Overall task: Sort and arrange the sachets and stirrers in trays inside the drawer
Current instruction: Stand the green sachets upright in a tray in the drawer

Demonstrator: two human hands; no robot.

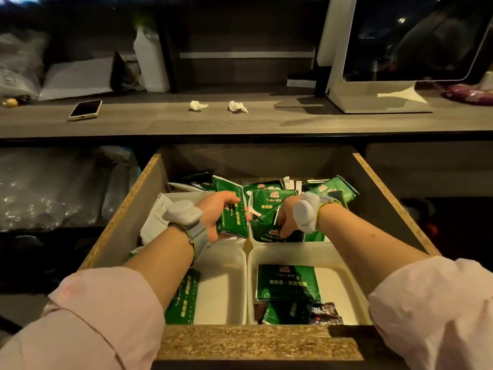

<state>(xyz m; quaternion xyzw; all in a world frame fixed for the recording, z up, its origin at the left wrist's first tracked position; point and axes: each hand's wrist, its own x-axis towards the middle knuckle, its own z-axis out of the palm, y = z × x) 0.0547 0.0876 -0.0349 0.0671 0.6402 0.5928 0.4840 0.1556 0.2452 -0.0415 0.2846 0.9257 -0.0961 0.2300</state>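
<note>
Over the drawer's far trays, left hand (218,209) grips a green sachet stack (233,220); right hand (286,220) pinches another sachet (272,232).

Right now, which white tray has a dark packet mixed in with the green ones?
The near right tray, closest to the drawer front. A dark sachet lies beside its green sachets; the other trays show only green ones.

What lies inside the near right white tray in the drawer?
Inside the near right tray: a flat green sachet, another green sachet and a dark sachet nearer the front. Anything beneath them is covered.
</note>
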